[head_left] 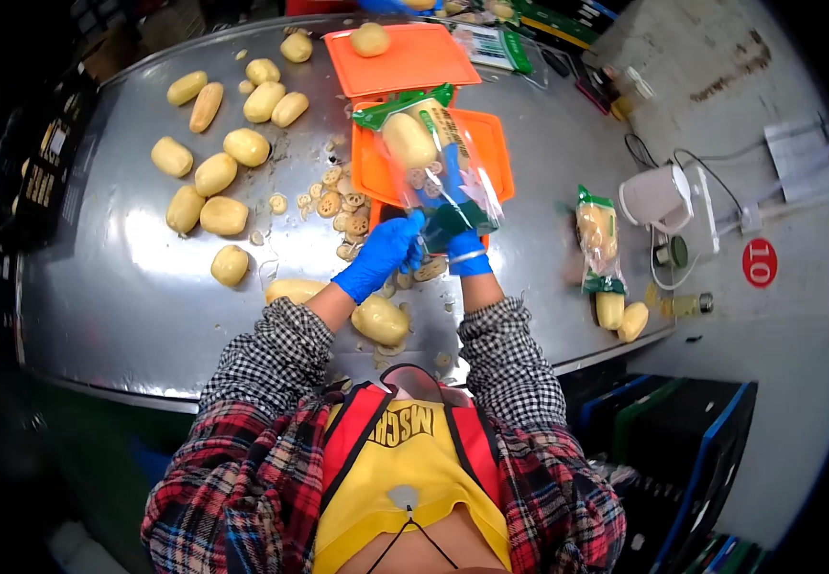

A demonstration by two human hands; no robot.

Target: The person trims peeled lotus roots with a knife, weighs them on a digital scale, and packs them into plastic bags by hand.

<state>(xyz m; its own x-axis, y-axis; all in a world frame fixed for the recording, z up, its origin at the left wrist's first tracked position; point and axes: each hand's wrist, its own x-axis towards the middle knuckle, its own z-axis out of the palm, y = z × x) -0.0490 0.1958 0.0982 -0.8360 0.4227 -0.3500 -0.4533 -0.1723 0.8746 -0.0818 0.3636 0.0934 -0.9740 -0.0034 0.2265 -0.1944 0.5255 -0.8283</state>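
Metal desk (99, 306), two orange trays on it, near (496, 158) and far (424, 62); clear bag (438, 167) with green ends held over near tray, lotus root piece (408, 141) inside; filled packet (598, 234) on desk at right. Left hand (386, 253), blue glove, fingers closed on bag's near edge; right hand (453, 177), blue glove, shows through the plastic, can't tell if gripping, or if inside or behind; loose roots (215, 175) mostly at left; small slices (328, 204) scattered left of near tray.
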